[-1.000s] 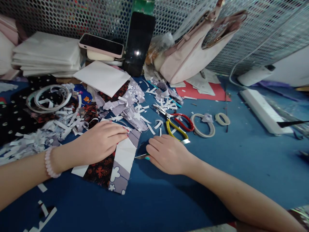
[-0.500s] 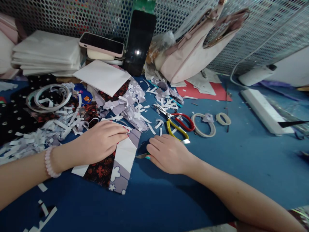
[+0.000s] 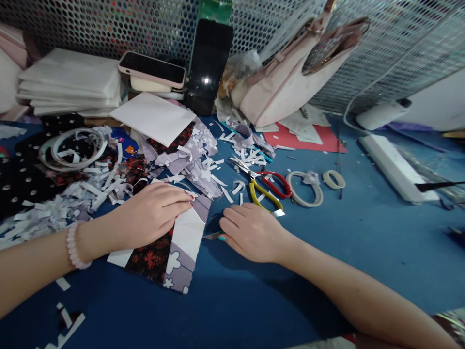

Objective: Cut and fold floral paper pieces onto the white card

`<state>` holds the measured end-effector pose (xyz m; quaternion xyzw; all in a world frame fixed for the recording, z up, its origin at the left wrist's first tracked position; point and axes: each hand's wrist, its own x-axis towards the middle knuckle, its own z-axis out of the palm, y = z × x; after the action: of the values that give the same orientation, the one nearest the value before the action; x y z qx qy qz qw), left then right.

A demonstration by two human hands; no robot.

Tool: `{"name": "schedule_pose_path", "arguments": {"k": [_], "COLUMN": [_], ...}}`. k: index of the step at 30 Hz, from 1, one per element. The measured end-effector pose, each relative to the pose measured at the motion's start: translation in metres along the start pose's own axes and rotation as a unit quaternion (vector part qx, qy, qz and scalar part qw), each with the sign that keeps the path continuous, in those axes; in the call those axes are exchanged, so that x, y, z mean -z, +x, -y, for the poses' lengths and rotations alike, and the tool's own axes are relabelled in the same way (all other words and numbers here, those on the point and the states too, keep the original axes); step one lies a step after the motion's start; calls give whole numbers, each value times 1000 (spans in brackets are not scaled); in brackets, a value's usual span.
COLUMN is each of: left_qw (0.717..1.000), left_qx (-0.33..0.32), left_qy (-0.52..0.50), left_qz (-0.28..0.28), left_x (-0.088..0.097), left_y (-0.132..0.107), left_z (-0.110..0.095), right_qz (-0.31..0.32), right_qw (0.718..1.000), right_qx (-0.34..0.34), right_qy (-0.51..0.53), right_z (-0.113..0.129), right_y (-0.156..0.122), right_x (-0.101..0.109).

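My left hand (image 3: 154,211) lies flat over a folded piece of patterned fabric and white paper, its fingers stretched out and pressing on it. Dark red floral fabric (image 3: 149,259) and lilac fabric with white flowers (image 3: 178,269) show around a white paper panel (image 3: 188,231). Just right of this piece, my right hand (image 3: 254,232) is closed around a craft knife (image 3: 211,236). Only its thin pointed blade sticks out, toward the piece's right edge; the handle is mostly hidden. Scissors with one red and one yellow handle (image 3: 267,192) lie beyond my right hand.
Paper and fabric scraps (image 3: 51,213) heap on the left, with tape rolls (image 3: 74,148) on top. Behind stand a paper stack (image 3: 69,77), a phone (image 3: 152,68), a black upright phone (image 3: 209,65) and a pink handbag (image 3: 286,82). A white power strip (image 3: 395,167) lies right.
The view has shifted very slightly. Both hands, the knife and the fabric piece stay nearly where they were.
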<state>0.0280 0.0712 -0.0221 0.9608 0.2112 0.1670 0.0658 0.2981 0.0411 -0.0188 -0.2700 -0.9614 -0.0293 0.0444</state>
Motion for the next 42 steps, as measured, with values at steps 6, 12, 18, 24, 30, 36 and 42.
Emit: {"name": "schedule_pose_path", "arguments": {"k": [6, 12, 18, 24, 30, 36, 42], "left_qw": [1000, 1000, 1000, 1000, 1000, 1000, 1000], "left_qx": [-3, 3, 0, 0, 1, 6, 4], "left_qy": [-1, -11, -8, -4, -6, -12, -17], "left_qz": [-1, 0, 2, 1, 2, 5, 9], "left_x": [-1, 0, 0, 0, -1, -1, -2], "left_y": [0, 1, -1, 0, -1, -1, 0], "left_z": [0, 0, 0, 0, 0, 0, 1], "right_qz": [-15, -20, -15, -20, -21, -6, -13], "right_qw": [1000, 1000, 1000, 1000, 1000, 1000, 1000], "right_qx": [-2, -4, 4, -3, 6, -1, -1], "right_qy": [-3, 3, 6, -8, -3, -4, 0], "right_z": [1, 0, -1, 1, 0, 0, 1], "right_y": [0, 0, 1, 1, 1, 0, 0], "right_x": [-1, -2, 0, 0, 1, 0, -1]}}
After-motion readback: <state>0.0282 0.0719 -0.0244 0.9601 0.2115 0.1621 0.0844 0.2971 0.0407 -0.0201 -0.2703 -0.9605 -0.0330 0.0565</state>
